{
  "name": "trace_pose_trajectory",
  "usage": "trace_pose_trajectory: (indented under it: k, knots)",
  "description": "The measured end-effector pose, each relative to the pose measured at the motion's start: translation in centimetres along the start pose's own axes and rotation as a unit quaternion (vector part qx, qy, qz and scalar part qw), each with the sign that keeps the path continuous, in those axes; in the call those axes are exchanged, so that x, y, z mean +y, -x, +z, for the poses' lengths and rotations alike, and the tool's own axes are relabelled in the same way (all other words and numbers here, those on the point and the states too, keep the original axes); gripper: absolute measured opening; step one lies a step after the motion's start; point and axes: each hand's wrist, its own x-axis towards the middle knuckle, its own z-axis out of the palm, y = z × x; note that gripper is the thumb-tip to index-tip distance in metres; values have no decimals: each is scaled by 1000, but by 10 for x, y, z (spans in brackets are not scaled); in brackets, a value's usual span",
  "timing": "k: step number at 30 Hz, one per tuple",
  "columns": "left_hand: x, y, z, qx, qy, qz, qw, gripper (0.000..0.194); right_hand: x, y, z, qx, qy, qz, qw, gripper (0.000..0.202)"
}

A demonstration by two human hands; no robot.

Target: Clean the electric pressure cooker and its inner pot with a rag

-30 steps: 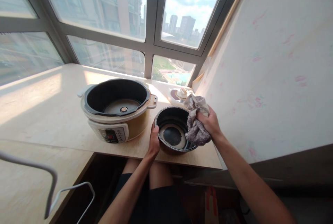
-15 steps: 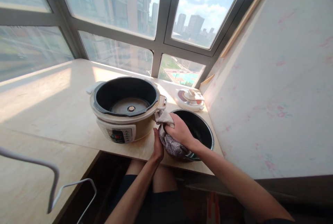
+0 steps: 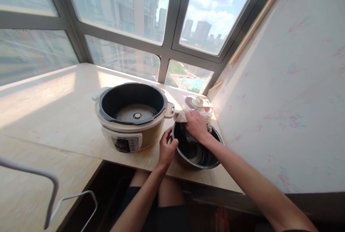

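Observation:
The dark inner pot stands on the ledge at the right, its open top facing up. My left hand grips its left rim, thumb on the inner side and fingers outside. A patterned grey cloth is bunched under my right hand, which presses it over the pot's far rim; part of it hangs inside the pot. Left of the pot sits the electric pressure cooker body, lidless, with its heating plate showing inside. Behind the pot lies the white cooker lid, partly covered by my right hand.
A pale window ledge carries everything. Grey-framed windows rise behind it. A flowered wall closes off the right side. A bent white metal rod juts in at the lower left.
My right hand and the cloth have moved from the pot's near left side to its far rim. My left hand has come up onto the left rim. The pot's inside shows more.

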Motion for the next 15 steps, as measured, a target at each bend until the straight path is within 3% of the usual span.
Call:
trace_pose_trajectory:
  k: [4, 11, 15]
  knots:
    - [5, -2, 10, 39, 0, 50, 998, 62, 23, 4, -14, -53, 40, 26, 997, 36]
    - [13, 6, 23, 95, 13, 65, 993, 47, 63, 35, -47, -157, 30, 107, 981, 28]
    - [14, 10, 26, 113, 5, 75, 991, 34, 71, 61, -60, -198, -67, 66, 976, 22]
